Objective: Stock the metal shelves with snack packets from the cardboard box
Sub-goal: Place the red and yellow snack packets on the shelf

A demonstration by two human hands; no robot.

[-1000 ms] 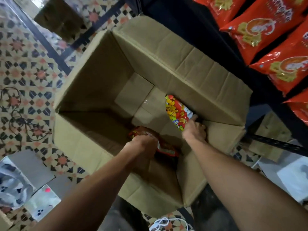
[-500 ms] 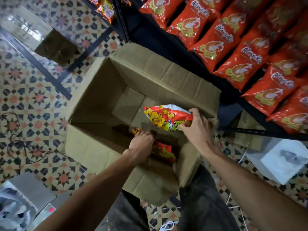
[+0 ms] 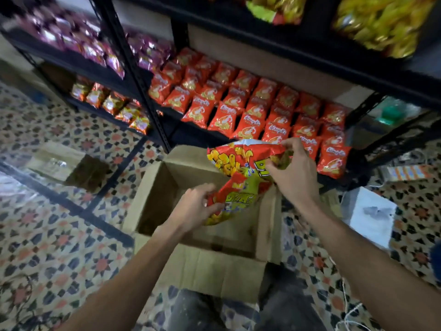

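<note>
Two packets up over the box (image 3: pixel 210 268), crowded shelf (image 3: pixel 188 134) ahead.
I judge the slick foil could slip from a light pinch and drop back in, or nudge the red bags (image 3: pixel 248 120) off the shelf's front edge. My right grip (image 3: pixel 294 174) pinches the upper packet (image 3: pixel 233 163) at its top edge; my left grip (image 3: pixel 194 207) curls round the lower packet (image 3: pixel 238 199).

Hands (image 3: pixel 194 207) (image 3: pixel 292 174), held packets (image 3: pixel 235 161) (image 3: pixel 241 199) — two; box (image 3: pixel 210 266) — one

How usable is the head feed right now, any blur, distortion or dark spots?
Head view: motion blur smears the purple packets and yellow packets up top; the wide lens bows the shelf uprights; the cardboard box interior lies in shadow; the held snack packets look sharpest.
</note>
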